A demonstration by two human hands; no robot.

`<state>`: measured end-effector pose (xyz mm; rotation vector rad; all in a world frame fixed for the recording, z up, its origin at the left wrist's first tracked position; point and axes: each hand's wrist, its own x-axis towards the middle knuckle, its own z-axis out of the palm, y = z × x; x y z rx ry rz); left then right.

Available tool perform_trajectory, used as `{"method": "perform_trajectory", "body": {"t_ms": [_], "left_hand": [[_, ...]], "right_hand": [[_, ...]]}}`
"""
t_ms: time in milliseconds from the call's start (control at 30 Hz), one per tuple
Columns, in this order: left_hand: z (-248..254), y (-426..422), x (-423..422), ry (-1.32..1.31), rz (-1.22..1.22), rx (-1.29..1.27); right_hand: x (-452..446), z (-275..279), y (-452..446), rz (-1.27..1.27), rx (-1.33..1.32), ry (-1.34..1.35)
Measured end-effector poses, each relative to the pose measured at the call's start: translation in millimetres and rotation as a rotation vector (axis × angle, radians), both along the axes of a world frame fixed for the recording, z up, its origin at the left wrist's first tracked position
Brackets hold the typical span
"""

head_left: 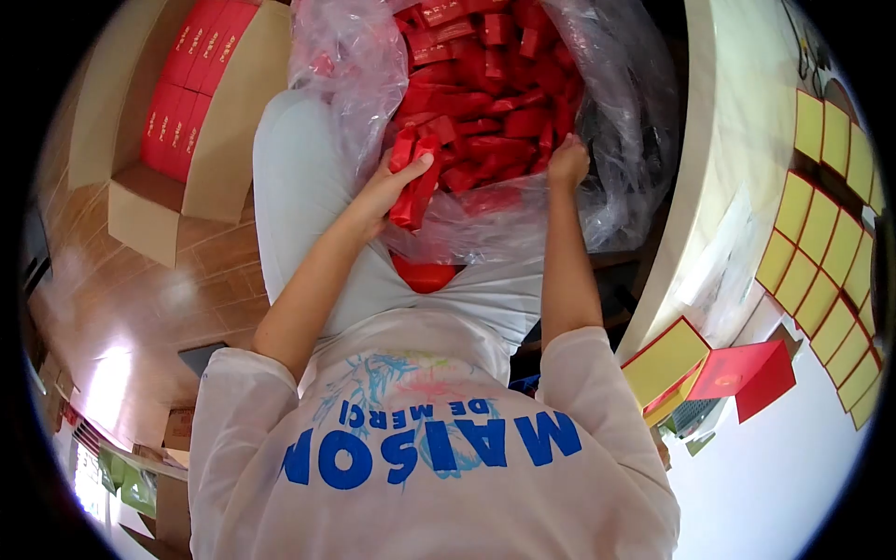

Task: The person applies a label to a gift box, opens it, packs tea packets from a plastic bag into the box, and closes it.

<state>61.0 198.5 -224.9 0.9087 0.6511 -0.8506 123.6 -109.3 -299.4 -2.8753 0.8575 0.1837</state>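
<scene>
My left hand (378, 191) is closed around a few slim red packets (411, 201), held over the near left part of a large clear plastic bag (504, 229). Inside the bag lies a heap of small red packets (485, 103), some printed with gold characters. At the heap's right side, by the bag's near edge, is my right hand (567, 163). Its fingers are curled shut, and what they grip is hidden.
An open cardboard box (224, 121) with red printed boxes (177, 131) stands on the wooden floor (224, 289) to the left. Along the right runs a pale tabletop (686, 215) bearing rows of yellow, red-edged boxes (812, 261) and an open red box (737, 373).
</scene>
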Motion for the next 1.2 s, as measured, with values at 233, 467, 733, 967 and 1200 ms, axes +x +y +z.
{"method": "perform_trajectory", "body": {"t_ms": [233,467,733,967,1200], "left_hand": [[2,0,-4,-0.038,-0.034,-0.015],[2,1,-12,-0.068,-0.058,0.096],[0,2,-10,-0.05,-0.047,0.033],[16,6,-11,-0.084,0.113,-0.175],[81,-16,-31,-0.096,-0.029,-0.434]], "right_hand": [[-40,24,1,0.133,0.059,-0.309],[-7,22,1,0.13,-0.041,0.013],[9,55,17,0.192,0.333,-0.594],[-40,142,46,-0.045,1.326,-0.528],[-90,181,78,-0.133,1.756,-0.333]]}}
